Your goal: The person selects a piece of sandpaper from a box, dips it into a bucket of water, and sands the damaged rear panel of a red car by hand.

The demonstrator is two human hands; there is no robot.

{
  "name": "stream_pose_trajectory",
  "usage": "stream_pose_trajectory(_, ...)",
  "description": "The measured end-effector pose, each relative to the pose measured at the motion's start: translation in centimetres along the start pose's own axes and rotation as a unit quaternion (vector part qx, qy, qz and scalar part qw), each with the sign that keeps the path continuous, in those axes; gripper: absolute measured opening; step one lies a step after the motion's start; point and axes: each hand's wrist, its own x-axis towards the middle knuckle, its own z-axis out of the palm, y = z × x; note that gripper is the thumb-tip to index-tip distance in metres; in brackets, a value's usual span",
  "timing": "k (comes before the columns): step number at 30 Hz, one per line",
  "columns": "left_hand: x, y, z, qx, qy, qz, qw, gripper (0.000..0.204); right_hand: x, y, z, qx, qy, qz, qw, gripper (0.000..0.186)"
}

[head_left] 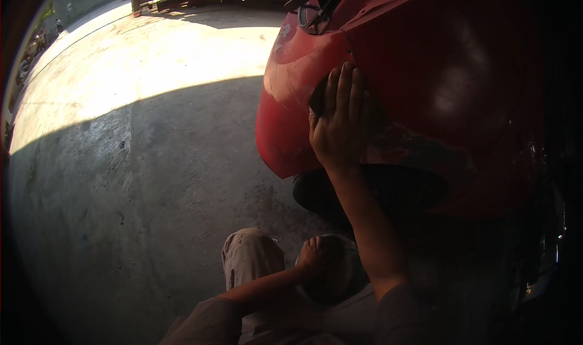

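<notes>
Right hand [339,123]: flat against the red panel [437,72], fingers straight and close together, pointing up; it presses a dark pad [317,97] to the paint.
Pad: only a dark edge shows left of the fingers; the rest is hidden under the palm, so its shape and material are hard to tell.
Right arm: bare forearm rises from the lower edge, up and slightly left to the wrist, elbow near the bottom.
Left hand [311,255]: low in the frame, curled loosely on a round dark thing [340,272] by the knee; whether it grips or just rests there, I cannot tell.
Round thing: in deep shadow, its kind unclear.
Left arm: bent, forearm running from lower left toward the hand.
Hands: well apart, one high on the panel, one down at the knee.
Panel: curved red bodywork, scuffed and dull near the hand, with a patch of worn paint [425,151] just right of the wrist; its right side fades into darkness.
Wheel [370,193]: dark, under the panel, mostly hidden by the arm.
Knee [252,257]: in pale trousers.
Floor [139,163]: concrete, sunlit far off, shaded near.
</notes>
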Motion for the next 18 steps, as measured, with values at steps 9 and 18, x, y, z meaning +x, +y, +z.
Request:
stream_pose_trajectory(9,-0.6,-2.0,7.8,-0.277,-0.070,-0.286,0.915,0.051,4.1,-0.6,1.6,-0.130,-0.009,-0.035,0.991,0.067)
stream_pose_trajectory(18,1.3,-4.4,13.3,-0.349,-0.033,-0.152,0.924,0.027,4.2,-1.1,1.4,-0.093,0.001,-0.004,0.996,0.060)
